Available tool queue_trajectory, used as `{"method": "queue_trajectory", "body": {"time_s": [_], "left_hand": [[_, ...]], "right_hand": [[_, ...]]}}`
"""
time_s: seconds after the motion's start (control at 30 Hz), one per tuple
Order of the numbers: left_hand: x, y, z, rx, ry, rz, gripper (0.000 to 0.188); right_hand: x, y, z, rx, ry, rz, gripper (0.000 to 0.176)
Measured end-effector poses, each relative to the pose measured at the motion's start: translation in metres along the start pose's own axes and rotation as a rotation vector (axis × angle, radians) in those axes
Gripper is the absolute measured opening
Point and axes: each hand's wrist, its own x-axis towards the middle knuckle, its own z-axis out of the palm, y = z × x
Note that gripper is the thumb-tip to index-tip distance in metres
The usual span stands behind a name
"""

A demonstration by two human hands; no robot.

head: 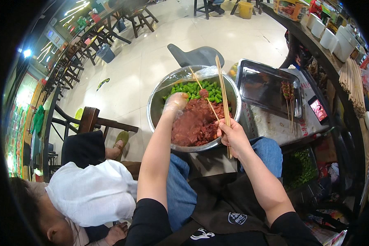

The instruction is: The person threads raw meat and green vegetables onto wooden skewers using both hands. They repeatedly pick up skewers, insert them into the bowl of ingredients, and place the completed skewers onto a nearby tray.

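A steel bowl (pixel 151 115) holds raw marinated meat (pixel 192 121) and cut green vegetable pieces (pixel 187 89), with clear plastic film over its far rim. My left hand (pixel 176 102), in a clear plastic glove, is at the left border of meat and greens; what its fingers hold, if anything, cannot be seen. Bare, my right hand (pixel 232 133) grips a bundle of bamboo skewers (pixel 223 89) at the bowl's near right rim. The same hand holds one separate skewer (pixel 213 111) slanting over the meat, with a piece of meat (pixel 204 93) on it.
Right of the bowl, a metal tray (pixel 261 83) holds several loaded skewers (pixel 287 90) at its right side. A phone (pixel 318 110) lies beside it. More bare skewers (pixel 352 83) stand at the right counter. A person in a white top (pixel 92 190) is close on my left. A grey stool (pixel 200 55) stands beyond the bowl.
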Motion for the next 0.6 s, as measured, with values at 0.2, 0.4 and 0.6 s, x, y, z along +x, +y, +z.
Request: {"method": "queue_trajectory", "body": {"time_s": [0.2, 0.4, 0.6], "left_hand": [[0.025, 0.010, 0.010, 0.139, -0.169, -0.027, 0.033], [0.025, 0.002, 0.013, 0.080, -0.023, -0.120, 0.036], [0.029, 0.013, 0.022, -0.006, 0.107, -0.149, 0.031]], "right_hand": [[0.002, 0.002, -0.003, -0.007, -0.002, 0.013, 0.011], [0.000, 0.001, -0.004, 0.004, -0.023, 0.025, 0.009], [0.003, 0.005, -0.007, 0.004, -0.015, 0.012, 0.008]]}}
